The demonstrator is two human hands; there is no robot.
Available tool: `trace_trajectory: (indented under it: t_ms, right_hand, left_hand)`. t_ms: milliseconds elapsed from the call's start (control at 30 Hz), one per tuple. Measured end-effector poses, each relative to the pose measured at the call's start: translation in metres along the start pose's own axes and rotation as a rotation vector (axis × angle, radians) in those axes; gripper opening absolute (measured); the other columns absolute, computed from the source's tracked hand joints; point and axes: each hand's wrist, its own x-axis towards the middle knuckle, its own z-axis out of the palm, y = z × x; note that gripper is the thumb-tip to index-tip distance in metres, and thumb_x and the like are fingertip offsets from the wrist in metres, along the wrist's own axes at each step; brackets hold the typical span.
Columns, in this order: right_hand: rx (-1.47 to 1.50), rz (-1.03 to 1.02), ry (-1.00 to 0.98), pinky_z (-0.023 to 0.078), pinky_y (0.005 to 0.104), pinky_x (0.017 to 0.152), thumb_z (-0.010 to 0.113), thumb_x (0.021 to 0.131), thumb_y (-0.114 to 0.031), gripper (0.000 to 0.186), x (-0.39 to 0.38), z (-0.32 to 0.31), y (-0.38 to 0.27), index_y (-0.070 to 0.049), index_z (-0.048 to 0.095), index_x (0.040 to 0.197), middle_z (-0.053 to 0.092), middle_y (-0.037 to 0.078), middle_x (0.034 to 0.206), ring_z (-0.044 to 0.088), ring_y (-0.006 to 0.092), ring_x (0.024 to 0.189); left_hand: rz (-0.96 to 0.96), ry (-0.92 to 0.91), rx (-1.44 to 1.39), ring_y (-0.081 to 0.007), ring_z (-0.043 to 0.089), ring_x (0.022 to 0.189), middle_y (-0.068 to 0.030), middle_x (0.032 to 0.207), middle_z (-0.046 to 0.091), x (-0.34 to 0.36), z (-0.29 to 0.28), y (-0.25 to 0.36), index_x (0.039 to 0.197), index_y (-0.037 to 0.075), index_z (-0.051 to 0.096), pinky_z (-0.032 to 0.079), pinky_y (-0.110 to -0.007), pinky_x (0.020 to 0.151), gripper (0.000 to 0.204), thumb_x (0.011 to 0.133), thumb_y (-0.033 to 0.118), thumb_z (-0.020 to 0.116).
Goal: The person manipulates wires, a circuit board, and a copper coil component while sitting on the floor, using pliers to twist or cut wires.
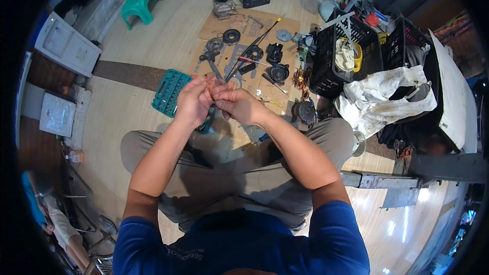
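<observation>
Beneath everything you have a pale floor [122, 51], and in front of you a flat sheet of cardboard [206, 31] lies on it. To the right of the sheet stands a black crate [322, 74], with a rumpled, stained white cloth [367, 99] heaped at its near side. A green stool [138, 6] stands at the far left. Your open green tool case [164, 93] lies just beyond your left hand, and a dark round part [279, 73] sits among others on the cardboard.

Your left hand [194, 99] has its grip closed, fingers curled about a thin orange strand [208, 82]. Your right hand [239, 106] meets it, thumb and fingers drawn together; you cannot tell what that grip has hold of. The strand is slender, bright and wire-like, held above the cardboard's near side. Its visible stretch points mostly away from you, long axis roughly fore and aft; your fingers hide the rest.
</observation>
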Motion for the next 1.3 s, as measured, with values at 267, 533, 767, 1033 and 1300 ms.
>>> trace_trajectory:
  t_ms: [267, 533, 767, 1033, 1300]
  right_hand:
    - [0.044, 0.120, -0.199, 0.039, 0.0227, 0.054, 0.054, 0.095, -0.018, 0.020, 0.007, -0.010, 0.011, -0.005, 0.063, 0.083, 0.053, -0.002, 0.063, 0.049, 0.0063, 0.058]
    - [-0.277, 0.073, -0.238, 0.042, 0.0274, 0.056, 0.060, 0.090, -0.021, 0.020, 0.002, -0.050, 0.005, -0.004, 0.066, 0.084, 0.057, 0.000, 0.062, 0.053, 0.0101, 0.059]
    - [0.118, 0.247, 0.007, 0.042, 0.0245, 0.052, 0.056, 0.093, -0.021, 0.023, 0.000, -0.026, -0.002, -0.004, 0.064, 0.079, 0.057, 0.000, 0.063, 0.053, 0.0097, 0.058]
    - [0.169, 0.216, -0.082, 0.042, 0.0216, 0.051, 0.052, 0.097, -0.017, 0.018, 0.000, 0.010, 0.013, -0.005, 0.063, 0.090, 0.056, -0.003, 0.066, 0.054, 0.0071, 0.058]
    - [-0.141, 0.061, -0.241, 0.041, 0.0235, 0.056, 0.056, 0.095, -0.020, 0.020, 0.008, -0.028, 0.018, -0.003, 0.063, 0.089, 0.054, -0.004, 0.066, 0.049, 0.0072, 0.061]
  left_hand:
    - [-0.001, -0.238, -0.190, -0.0126, 0.050, 0.057, -0.0055, 0.071, 0.055, -0.001, -0.008, 0.010, 0.117, -0.003, 0.049, 0.043, -0.026, 0.055, 0.029, 0.098, 0.019, 0.047]
    - [-0.451, -0.459, 0.635, -0.0086, 0.041, 0.048, -0.0014, 0.057, 0.048, -0.022, 0.008, 0.029, 0.094, -0.004, 0.061, 0.030, -0.023, 0.045, 0.020, 0.094, 0.012, 0.048]
    - [-0.162, 0.043, 0.884, -0.0088, 0.051, 0.052, -0.0054, 0.070, 0.061, -0.007, 0.005, -0.005, 0.091, 0.001, 0.059, 0.039, -0.022, 0.048, 0.024, 0.099, 0.016, 0.042]
    - [0.067, 0.006, -0.023, -0.0252, 0.064, 0.090, -0.0154, 0.102, 0.063, 0.002, -0.005, 0.003, 0.115, -0.005, 0.051, 0.053, -0.036, 0.082, 0.027, 0.098, 0.014, 0.041]
    - [-0.139, -0.388, -0.118, -0.0084, 0.039, 0.051, -0.0009, 0.065, 0.047, -0.005, -0.010, 0.027, 0.111, -0.005, 0.054, 0.030, -0.021, 0.047, 0.028, 0.096, 0.018, 0.049]
